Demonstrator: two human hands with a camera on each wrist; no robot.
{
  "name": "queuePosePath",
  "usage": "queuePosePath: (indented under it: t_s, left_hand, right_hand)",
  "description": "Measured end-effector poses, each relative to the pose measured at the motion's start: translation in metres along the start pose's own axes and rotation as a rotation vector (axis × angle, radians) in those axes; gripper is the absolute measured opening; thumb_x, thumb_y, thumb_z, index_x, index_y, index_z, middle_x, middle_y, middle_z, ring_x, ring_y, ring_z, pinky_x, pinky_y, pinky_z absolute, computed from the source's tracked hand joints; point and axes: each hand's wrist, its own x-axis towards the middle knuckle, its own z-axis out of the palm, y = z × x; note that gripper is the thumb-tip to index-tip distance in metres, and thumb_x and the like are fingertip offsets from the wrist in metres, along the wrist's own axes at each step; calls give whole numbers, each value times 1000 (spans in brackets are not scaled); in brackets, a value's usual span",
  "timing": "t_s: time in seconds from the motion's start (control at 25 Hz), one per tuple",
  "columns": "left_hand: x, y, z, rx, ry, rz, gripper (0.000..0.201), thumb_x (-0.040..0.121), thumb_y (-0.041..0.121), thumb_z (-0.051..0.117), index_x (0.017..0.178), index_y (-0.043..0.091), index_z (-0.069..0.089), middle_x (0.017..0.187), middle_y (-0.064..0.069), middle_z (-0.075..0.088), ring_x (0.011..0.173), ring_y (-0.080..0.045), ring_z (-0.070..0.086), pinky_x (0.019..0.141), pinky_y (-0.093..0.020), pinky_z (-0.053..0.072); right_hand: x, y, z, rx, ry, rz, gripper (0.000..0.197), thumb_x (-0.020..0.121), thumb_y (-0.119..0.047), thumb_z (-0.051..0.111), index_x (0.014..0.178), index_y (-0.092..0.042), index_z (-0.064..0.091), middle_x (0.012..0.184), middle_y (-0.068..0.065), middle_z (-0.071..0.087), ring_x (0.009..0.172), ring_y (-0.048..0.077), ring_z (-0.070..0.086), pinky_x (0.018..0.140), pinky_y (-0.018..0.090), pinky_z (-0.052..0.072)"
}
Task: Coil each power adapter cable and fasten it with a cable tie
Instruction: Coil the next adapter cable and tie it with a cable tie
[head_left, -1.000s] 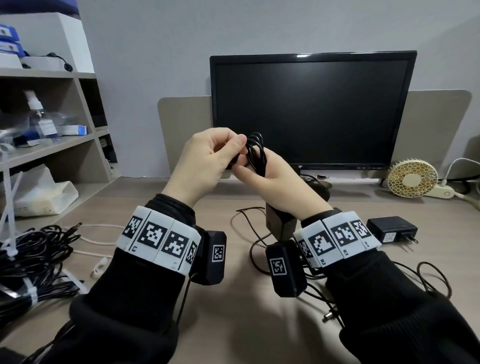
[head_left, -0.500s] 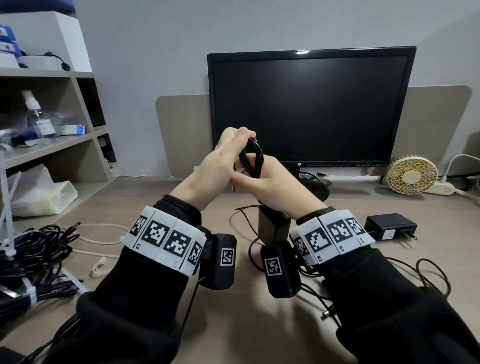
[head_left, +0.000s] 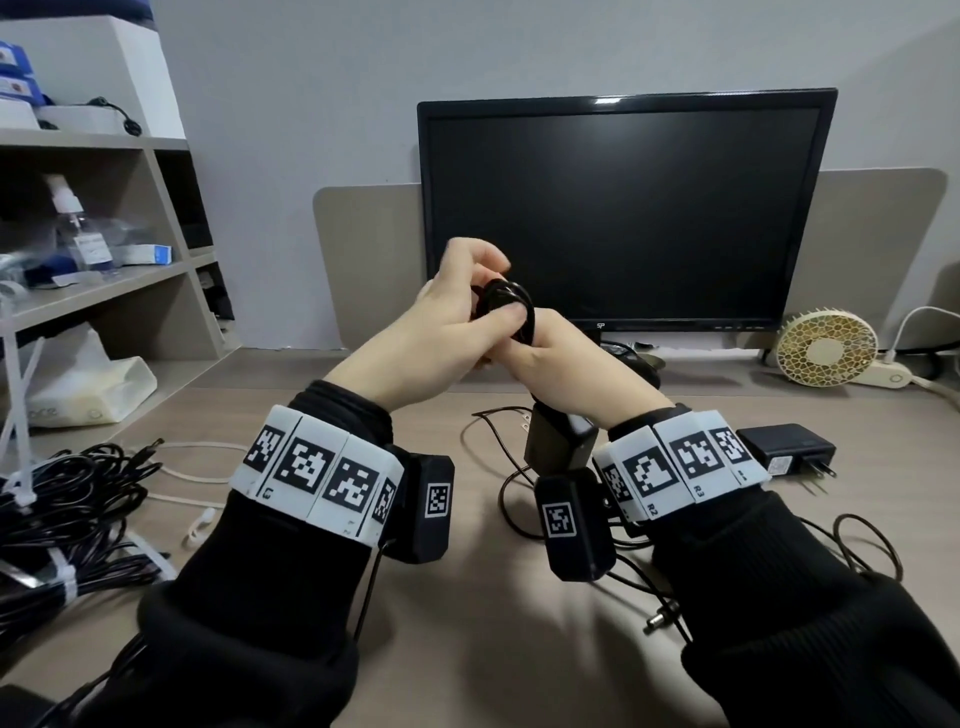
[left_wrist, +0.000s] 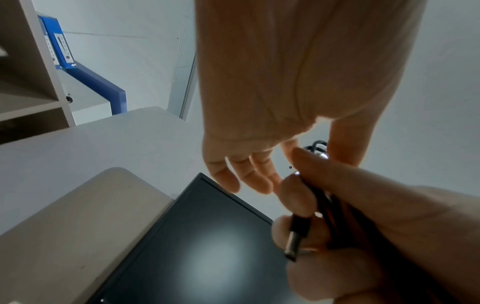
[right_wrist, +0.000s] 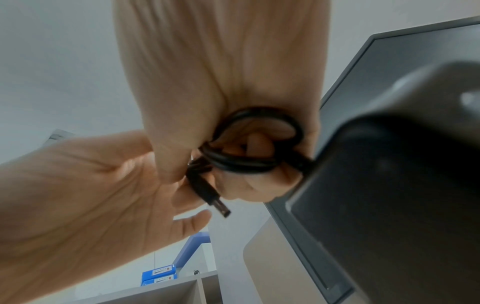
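In front of the monitor both hands hold up a small black cable coil (head_left: 511, 306). My right hand (head_left: 540, 353) grips the coil (right_wrist: 249, 144) with its fingers curled through the loops. The coil's black adapter block (head_left: 558, 441) hangs below that wrist, and the barrel plug (right_wrist: 215, 199) sticks out of the fist. My left hand (head_left: 493, 291) pinches the top of the coil (left_wrist: 317, 146), thumb on the near side and fingers curled over the far side. A second adapter (head_left: 784, 449) lies on the desk to the right, its loose cable (head_left: 862, 540) and plug (head_left: 657, 621) trailing beside my right sleeve.
Tied black cable bundles (head_left: 62, 499) are heaped at the desk's left edge, with white cable ties (head_left: 18, 374) standing by them and a loose tie (head_left: 200, 525) nearby. A monitor (head_left: 623, 208) stands behind the hands, a small fan (head_left: 826, 348) at the right, shelves (head_left: 93, 291) at the left.
The left hand has swung over the top of the coil and its thumb has come down on the near side. The coil has tipped flatter and both hands have shifted slightly right.
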Motion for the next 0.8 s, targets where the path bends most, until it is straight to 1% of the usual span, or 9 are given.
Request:
queuePosePath:
  t_s: [0.04,0.12,0.2,0.28,0.44,0.56,0.68,0.76,0.8]
  left_hand:
    - [-1,1,-4,63,-2,67,10,93,26,55,99,32,50,103,-3,55,83,-15,56,68,-20,48]
    - [-3,1,-11,137,40,134,11,95,18,54,89,25,59,90,0,62,72,-11,57,65,-13,44]
    - [-5,3,-13,57,39,88,16,95,15,53,83,23,59,71,14,64,60,1,53,58,-8,39]
    - [-5,4,-15,-32,53,32,19,96,12,52,80,21,59,59,19,60,54,4,49,54,-8,38]
    - [-8,6,-19,-69,106,55,16,94,11,53,81,18,58,61,17,59,56,4,50,54,-10,39]
    - [-13,4,-18,-148,134,54,8,86,28,55,89,22,60,77,13,63,66,0,54,58,-13,42]
    - [-7,-20,-26,-124,174,-179,27,92,43,45,100,22,60,93,6,66,84,-12,58,67,-27,43]
    - [-4,-40,-38,225,111,-439,32,98,38,42,109,14,59,106,-4,62,97,-21,55,74,-33,41]
    - [-2,-52,-44,442,2,-603,32,98,34,42,114,11,59,109,-6,58,103,-24,54,78,-33,41]
  right_hand:
    - [0,-1,-1,-12,1,-1,37,99,-18,47,62,-12,52,48,-13,46,46,1,38,49,12,29]
    - [0,-1,-1,-51,-21,4,41,100,-27,46,69,0,54,59,1,46,56,11,40,55,23,33]
    - [0,-2,1,-63,-6,17,45,99,-33,46,63,-7,53,56,-2,44,53,9,39,54,24,34]
    - [1,-4,3,-24,34,8,44,98,-35,49,60,-14,47,54,-2,42,50,10,38,53,25,34]
    - [1,-10,9,101,40,-8,43,97,-38,50,60,-17,44,51,-2,40,44,10,37,46,22,33]
    - [4,-9,13,63,103,-12,44,100,-36,45,59,-19,42,50,-7,39,46,9,35,49,25,32]
    - [8,-3,10,117,221,35,46,100,-36,43,59,-19,37,48,-11,37,45,7,34,53,28,32]
    - [9,-2,8,210,241,47,45,100,-37,43,60,-19,34,44,-14,35,42,7,32,52,28,31]
    - [9,-3,8,226,243,46,45,100,-38,43,60,-19,33,44,-14,34,42,7,32,52,29,31]
